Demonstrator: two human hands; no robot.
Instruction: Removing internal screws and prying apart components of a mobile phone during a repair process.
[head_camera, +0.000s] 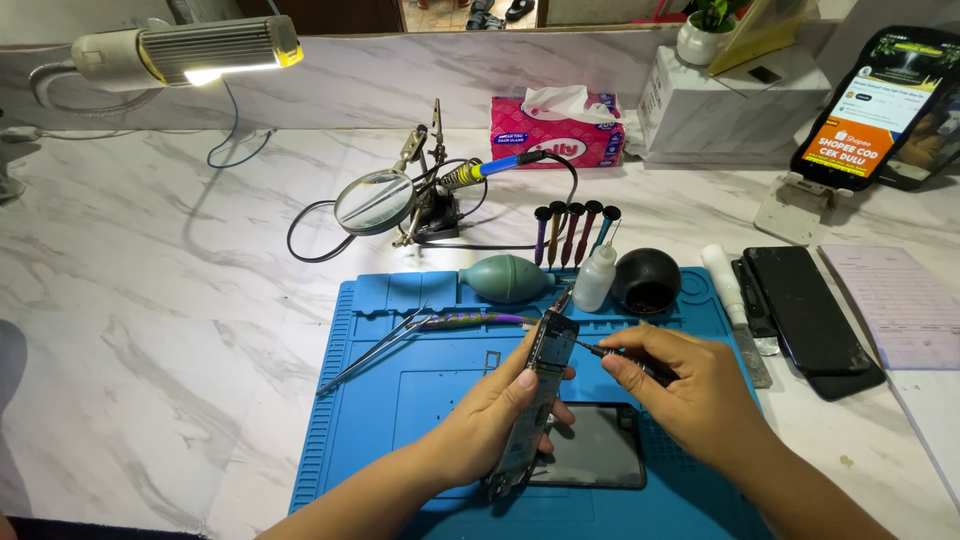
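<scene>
Lower centre of the frame: the left hand (500, 405) grips an opened phone body (532, 395), tilted on edge above the blue work mat (400, 400). The right hand (690, 390) pinches a small screwdriver (610, 353), its tip touching the phone's upper end. A dark screen panel (595, 450) lies flat beneath; tweezers (375, 350) rest to the left on the mat.

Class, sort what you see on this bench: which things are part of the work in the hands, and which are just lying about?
In use:
left hand holding the opened phone frame tilted up
right hand holding the small screwdriver, tip at the frame
blue repair mat

Lying about:
tweezers
air blower bulb
tissue box
soldering iron
black phones
</scene>
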